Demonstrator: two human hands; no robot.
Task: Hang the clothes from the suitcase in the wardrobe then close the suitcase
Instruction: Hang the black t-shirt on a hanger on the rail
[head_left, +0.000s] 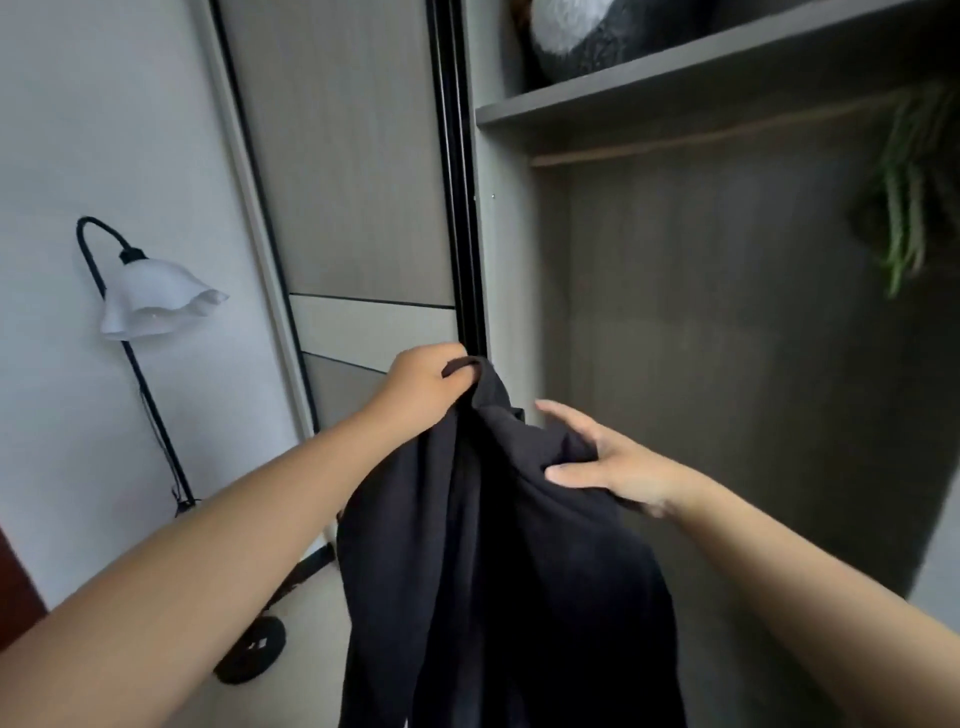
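i note my left hand (423, 387) gripping the top of the dark garment (498, 561), and my right hand (605, 462) pinching a fold just beside it, the cloth hanging before the open wardrobe (498, 218). the rail (691, 137) under the shelf (675, 73) is bare here; green hangers (904, 208) sit at far right. i judge this garment not yet hung, and the suitcase is out of view.

White wall (104, 130), black floor lamp (150, 301) with frilled white shade
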